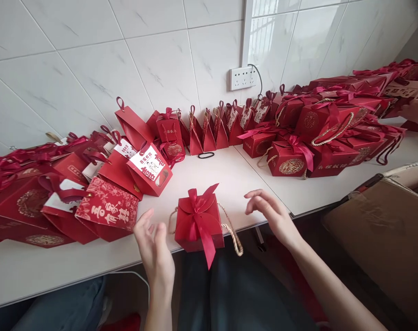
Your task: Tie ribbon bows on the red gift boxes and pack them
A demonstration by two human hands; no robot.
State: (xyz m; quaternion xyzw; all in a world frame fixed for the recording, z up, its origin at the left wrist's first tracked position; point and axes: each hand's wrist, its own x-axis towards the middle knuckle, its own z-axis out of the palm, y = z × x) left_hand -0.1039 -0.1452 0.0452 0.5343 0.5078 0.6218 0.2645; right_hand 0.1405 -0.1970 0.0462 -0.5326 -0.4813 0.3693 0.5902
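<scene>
A red gift box (184, 230) stands at the table's front edge, in the middle of the head view. A red ribbon bow (199, 214) is tied over its top, with one tail hanging down the front. Gold twisted cord handles (233, 235) stick out at both sides. My left hand (155, 243) is held up just left of the box, apart from it, fingers spread and empty. To the right of the box hovers my right hand (269, 212), its fingers loosely bent and apart, touching nothing.
Red gift boxes (108, 207) crowd the left, and more boxes (319, 133) pile up on the right. Triangular boxes (209, 131) line the tiled wall. A black loop (206, 155) lies on the white table (209, 172). A cardboard box (384, 239) stands right. Another person's hand (417, 112) shows far right.
</scene>
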